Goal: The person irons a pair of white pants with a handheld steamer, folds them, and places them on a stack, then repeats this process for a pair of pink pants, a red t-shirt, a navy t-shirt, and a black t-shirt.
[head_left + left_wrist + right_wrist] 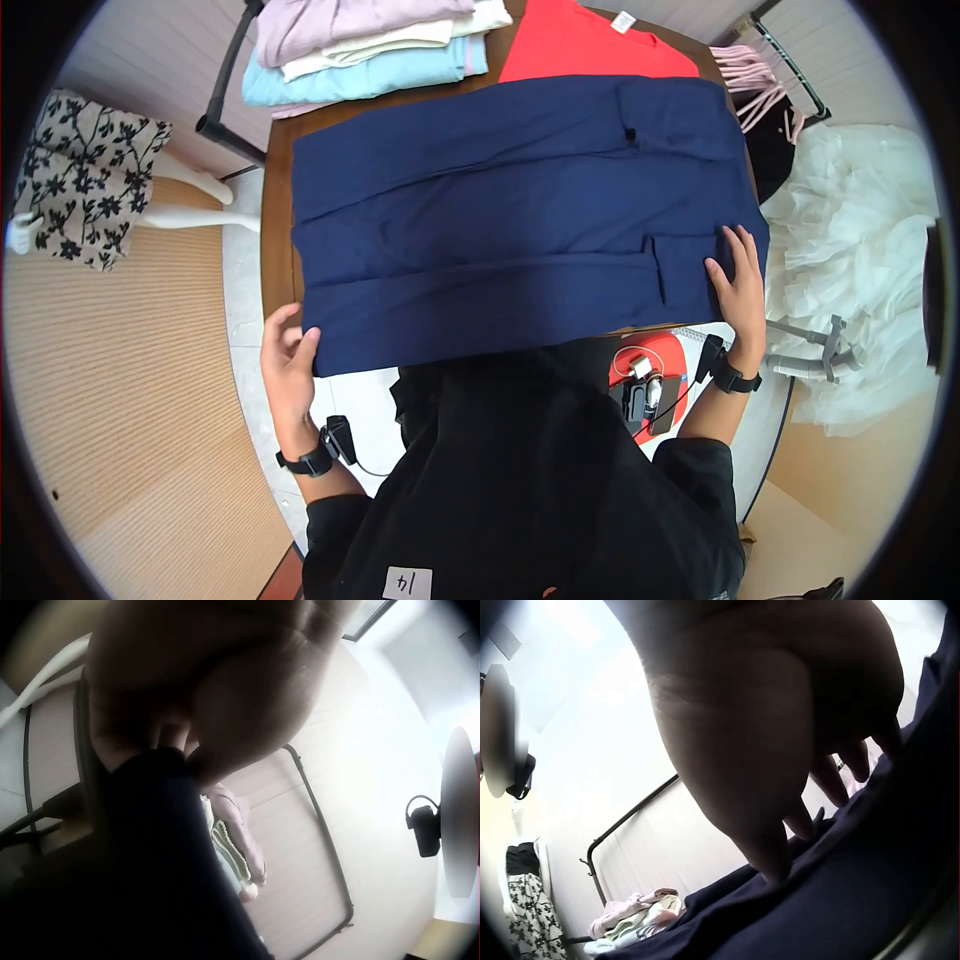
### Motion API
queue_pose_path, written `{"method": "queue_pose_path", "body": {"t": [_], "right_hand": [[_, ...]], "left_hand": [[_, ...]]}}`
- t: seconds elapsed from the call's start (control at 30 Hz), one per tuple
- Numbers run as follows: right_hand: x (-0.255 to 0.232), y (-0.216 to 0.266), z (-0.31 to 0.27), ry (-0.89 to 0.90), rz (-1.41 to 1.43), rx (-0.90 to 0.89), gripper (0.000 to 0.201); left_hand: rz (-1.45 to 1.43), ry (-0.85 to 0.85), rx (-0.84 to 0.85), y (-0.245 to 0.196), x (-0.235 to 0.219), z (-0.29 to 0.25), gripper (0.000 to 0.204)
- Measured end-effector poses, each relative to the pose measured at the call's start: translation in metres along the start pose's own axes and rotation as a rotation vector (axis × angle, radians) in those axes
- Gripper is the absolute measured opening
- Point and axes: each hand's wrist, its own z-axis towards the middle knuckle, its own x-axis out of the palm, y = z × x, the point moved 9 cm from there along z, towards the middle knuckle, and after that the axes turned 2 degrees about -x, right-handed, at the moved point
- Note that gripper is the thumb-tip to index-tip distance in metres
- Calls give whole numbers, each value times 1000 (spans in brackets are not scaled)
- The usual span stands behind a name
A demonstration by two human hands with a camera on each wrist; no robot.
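A navy blue garment point(480, 220) lies folded lengthwise across the table, with a flap-like pocket point(690, 270) near its right end. At its near left corner my left hand point(287, 365) grips the edge; in the left wrist view the thumb and fingers point(105, 742) come round opposite sides of the cloth. Some of those fingertips are hidden. My right hand point(740, 295) rests on the near right end, fingers spread and fairly straight. In the right wrist view its fingertips touch the navy cloth point(817, 900).
Folded lilac, cream and light blue clothes point(370, 50) are stacked at the back left. A red garment point(590, 45) lies at the back right of the wooden table point(278, 230). Pink hangers point(755, 75) and a white ruffled dress point(840, 270) are on the right; a red stool point(675, 350) holds small devices.
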Motion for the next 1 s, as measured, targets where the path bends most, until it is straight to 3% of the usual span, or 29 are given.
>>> {"method": "queue_pose_path", "body": {"t": [0.03, 0.17, 0.23, 0.3, 0.37, 0.4, 0.43, 0.5, 0.57, 0.63, 0.7, 0.77, 0.87, 0.9, 1.0], "right_hand": [[-4, -17, -4, -50, -36, -3, 50], [-31, -94, -28, -225, -128, 281, 47], [-32, -137, -48, -292, 5, 448, 47], [-29, -157, -61, -267, 110, 519, 46], [-29, -164, -70, -245, 211, 588, 46], [-29, -162, -71, -232, 186, 606, 45], [-27, -160, -71, -220, 163, 624, 44], [-25, -166, -71, -190, 165, 667, 41], [-15, -175, -63, -145, 333, 597, 38], [-23, -184, -60, -166, 245, 602, 35], [-28, -196, -61, -230, 290, 617, 35], [-27, -195, -60, -215, 256, 612, 35], [-25, -175, -55, -238, 236, 446, 40], [-38, -162, -60, -349, -3, 403, 39], [-59, -80, -57, -433, 158, 327, 36]], "left_hand": [[-3, 14, 0, 3, 2, -1, 39], [66, -122, 66, 9, -10, -10, 29], [54, -245, 84, 28, -27, -13, 21], [86, -253, 1, 42, -27, -20, 15], [-67, -435, -223, 54, -21, -38, 17], [-253, -435, -283, 55, -8, -43, 19], [-254, -423, -283, 54, -7, -43, 19], [-442, -269, -235, 50, 4, -43, 19], [-430, -281, -153, 40, -1, -42, 18], [-355, -215, -71, 35, -12, -37, 18], [-336, -199, -111, 39, -10, -38, 18], [-325, -91, -193, 50, 2, -37, 19], [-330, -131, -202, 51, 2, -40, 19], [-339, -139, -186, 50, -2, -41, 19], [-323, -116, -212, 43, 0, -44, 24]]}}
